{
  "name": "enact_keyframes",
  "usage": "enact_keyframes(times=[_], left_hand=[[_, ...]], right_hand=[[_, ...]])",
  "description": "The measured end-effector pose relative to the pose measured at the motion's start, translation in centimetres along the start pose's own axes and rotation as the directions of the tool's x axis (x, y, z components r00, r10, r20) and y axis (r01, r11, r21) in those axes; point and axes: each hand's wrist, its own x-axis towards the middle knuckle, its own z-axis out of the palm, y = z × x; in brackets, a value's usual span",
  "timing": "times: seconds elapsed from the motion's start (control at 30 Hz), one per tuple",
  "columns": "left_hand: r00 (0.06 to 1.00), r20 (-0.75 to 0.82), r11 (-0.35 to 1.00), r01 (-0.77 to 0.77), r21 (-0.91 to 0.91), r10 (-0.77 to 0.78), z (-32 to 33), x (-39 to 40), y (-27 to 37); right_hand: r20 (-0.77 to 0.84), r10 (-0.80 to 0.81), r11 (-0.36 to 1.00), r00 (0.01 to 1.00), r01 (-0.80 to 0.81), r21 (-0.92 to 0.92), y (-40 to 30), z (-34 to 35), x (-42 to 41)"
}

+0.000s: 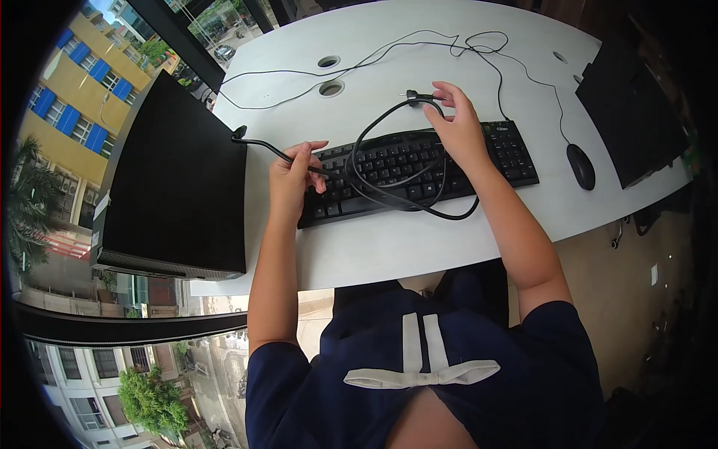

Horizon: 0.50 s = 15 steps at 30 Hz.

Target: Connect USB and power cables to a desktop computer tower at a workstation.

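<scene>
My left hand [291, 177] pinches a black power cable [359, 185] between thumb and fingers, above the left end of a black computer keyboard [513, 151]. From there the cable runs left to a connector end [239, 133] at the edge of a black desktop computer case [185, 185]. Loose loops of it lie over the keys. My right hand [457, 120] is over the keyboard's far edge, thumb and fingers apart around the cable close to its two-pin plug [414, 97]. Whether those fingers grip the cable is unclear.
A black mouse [580, 166] lies right of the keyboard on the white desk [392, 247]. Beyond it stands a black box-shaped device [634, 112]. Thin cords [359, 66] cross the far side, past round cable holes [331, 88]. Windows [90, 73] border the left.
</scene>
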Motion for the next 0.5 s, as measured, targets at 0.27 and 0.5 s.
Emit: enact_keyframes(times=[0.27,0.5], left_hand=[[0.998,-0.062,1.000,0.004,0.001,-0.003,0.1,-0.1,0.2],[0.997,0.055,0.984,-0.041,-0.175,0.051,0.4,0.1,-0.9]], right_hand=[[0.793,-0.323,0.772,0.516,0.628,-0.094,-4.4,-3.1,-1.0],[0.848,-0.297,0.779,0.439,0.625,-0.051,-3.9,-1.5,-2.6]])
